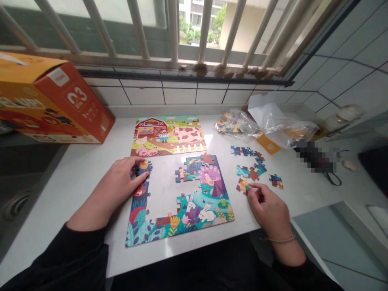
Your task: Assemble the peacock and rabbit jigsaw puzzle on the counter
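- While the middle of the rabbit puzzle gapes open, its borders lie joined on the white table, in front of the person; a reddish-brown piece juts past its far edge.
- The left hand lies over the puzzle's far left corner and hides part of it; its fingers are curled, with thumb and forefinger apart on the edge, and whether they grip anything one cannot tell.
- To the right of the puzzle, the right hand is half curled, thumb and forefinger close together at an orange-and-brown piece; whether they pinch it or only touch it one cannot tell.
- Other loose pieces lie to the puzzle's right, beyond that hand, with a single blue-and-orange piece farther out.
- Just beyond the puzzle lies a complete farm picture.
- Beyond it to the right, a clear bag of pieces, an orange card and crumpled plastic crowd the table past the loose pieces.
- Beyond it to the left stands an orange box.
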`<action>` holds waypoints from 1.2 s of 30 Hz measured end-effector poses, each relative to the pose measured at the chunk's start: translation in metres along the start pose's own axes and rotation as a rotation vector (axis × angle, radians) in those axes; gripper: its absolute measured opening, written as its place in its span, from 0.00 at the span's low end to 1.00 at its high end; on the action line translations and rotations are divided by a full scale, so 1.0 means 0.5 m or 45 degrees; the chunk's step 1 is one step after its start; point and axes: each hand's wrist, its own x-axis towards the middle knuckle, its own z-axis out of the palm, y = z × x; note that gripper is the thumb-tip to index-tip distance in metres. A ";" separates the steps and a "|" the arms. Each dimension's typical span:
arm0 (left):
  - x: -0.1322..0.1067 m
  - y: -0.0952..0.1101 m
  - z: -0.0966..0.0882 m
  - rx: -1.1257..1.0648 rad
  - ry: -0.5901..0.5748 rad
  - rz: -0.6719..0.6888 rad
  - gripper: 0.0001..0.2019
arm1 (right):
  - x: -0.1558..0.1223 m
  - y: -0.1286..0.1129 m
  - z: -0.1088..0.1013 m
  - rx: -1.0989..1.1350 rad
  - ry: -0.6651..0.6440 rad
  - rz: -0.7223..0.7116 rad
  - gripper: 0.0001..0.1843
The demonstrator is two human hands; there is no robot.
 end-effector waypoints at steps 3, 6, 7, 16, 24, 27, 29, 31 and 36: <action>0.005 -0.021 0.011 0.031 0.020 0.008 0.26 | 0.001 0.003 0.005 0.022 0.028 -0.018 0.23; 0.003 -0.035 0.014 0.025 0.087 0.056 0.25 | 0.001 0.006 0.009 0.044 0.029 -0.025 0.22; 0.001 -0.036 0.013 0.014 0.117 0.068 0.24 | 0.000 0.007 0.010 0.049 0.029 -0.027 0.21; -0.010 0.016 -0.018 -0.029 0.226 -0.137 0.27 | 0.008 0.004 0.005 0.059 0.108 -0.106 0.16; -0.014 0.035 -0.031 0.016 0.296 -0.270 0.32 | 0.013 0.019 0.020 -0.106 0.323 -0.042 0.18; -0.014 0.036 -0.032 -0.008 0.315 -0.321 0.32 | 0.015 0.026 0.027 -0.085 0.249 -0.108 0.22; -0.014 0.040 -0.034 -0.013 0.316 -0.373 0.32 | 0.017 0.029 0.029 -0.082 0.213 -0.149 0.23; -0.014 0.046 -0.038 -0.013 0.312 -0.439 0.33 | 0.018 0.029 0.030 -0.085 0.179 -0.174 0.24; -0.013 0.053 -0.045 -0.029 0.346 -0.542 0.35 | 0.023 0.017 0.023 -0.149 0.030 -0.242 0.28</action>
